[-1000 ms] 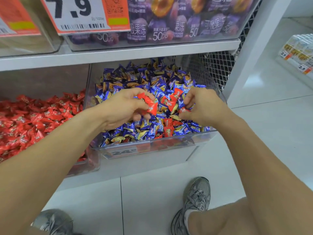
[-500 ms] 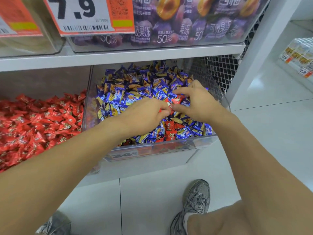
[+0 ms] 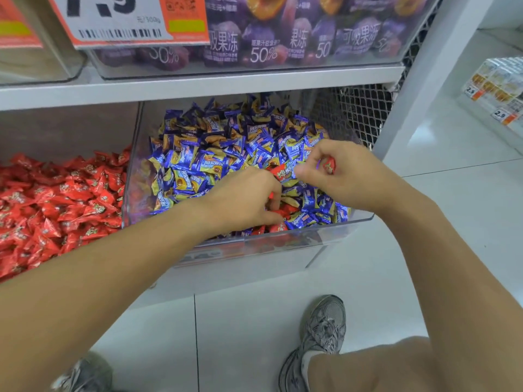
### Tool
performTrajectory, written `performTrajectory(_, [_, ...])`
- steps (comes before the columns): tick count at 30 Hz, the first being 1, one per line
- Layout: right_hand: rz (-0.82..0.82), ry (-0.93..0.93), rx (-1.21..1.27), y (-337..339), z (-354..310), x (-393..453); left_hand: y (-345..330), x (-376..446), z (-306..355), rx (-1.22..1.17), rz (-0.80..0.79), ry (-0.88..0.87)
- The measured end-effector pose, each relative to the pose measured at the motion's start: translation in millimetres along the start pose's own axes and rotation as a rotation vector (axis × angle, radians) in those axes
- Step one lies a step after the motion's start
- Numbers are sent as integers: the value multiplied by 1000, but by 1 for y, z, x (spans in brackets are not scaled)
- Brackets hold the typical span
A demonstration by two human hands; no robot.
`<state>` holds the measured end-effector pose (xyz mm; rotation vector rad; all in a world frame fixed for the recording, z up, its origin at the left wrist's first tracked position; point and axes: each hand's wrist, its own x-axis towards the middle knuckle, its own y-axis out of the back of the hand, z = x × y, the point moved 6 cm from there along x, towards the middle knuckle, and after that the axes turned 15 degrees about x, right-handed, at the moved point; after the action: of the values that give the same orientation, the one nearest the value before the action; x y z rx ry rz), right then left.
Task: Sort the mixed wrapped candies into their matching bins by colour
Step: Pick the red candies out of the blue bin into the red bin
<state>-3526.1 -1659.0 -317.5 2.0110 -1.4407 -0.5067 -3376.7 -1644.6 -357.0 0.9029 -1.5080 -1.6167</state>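
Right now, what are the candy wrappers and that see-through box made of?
The shiny red and blue candy wrappers look like glossy plastic film or foil: crinkled, with bright glints. The clear rectangular candy bin looks like hard transparent plastic, perhaps acrylic: candies show through its smooth front wall.

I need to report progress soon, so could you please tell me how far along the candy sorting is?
Partly done. The red candy bin holds only red wrappers as far as visible. In hand: the right hand pinches a red candy, and the left hand digs among red ones near the front of the blue candy bin. Left: several red strays remain among the blue candies.
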Motion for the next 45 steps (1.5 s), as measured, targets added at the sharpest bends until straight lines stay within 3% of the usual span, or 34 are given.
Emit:
performTrajectory(3, [-239,-12,-40,-20,2,-1,5,-5,-12,-138,-51,19])
performTrajectory(6, [-328,38,-169,-42,7,2,11,-9,-18,-259,-98,41])
performTrajectory(12, [-185,59,-336,-46,12,11,19,-6,-22,-338,-55,122])
performTrajectory(17, [-111,82,-337,-43,11,11,33,6,-19,-34,181,186])
performTrajectory(23, [-74,56,-71,-20,16,2,18,19,-18,184,92,51])
performTrajectory(29, [66,-102,157,0,11,-12,31,12,-27,52,199,66])
performTrajectory(34, [-114,-146,330,-28,6,-13,44,-7,-33,-128,101,94])
performTrajectory(37, [-258,-96,239,-46,0,-11,45,-22,-39,-231,60,148])
performTrajectory(41, [-320,-112,69,-62,4,-6,36,-39,-45,-437,5,240])
performTrajectory(45, [-438,-6,13,-71,6,-2,22,-48,-45,-430,-78,212])
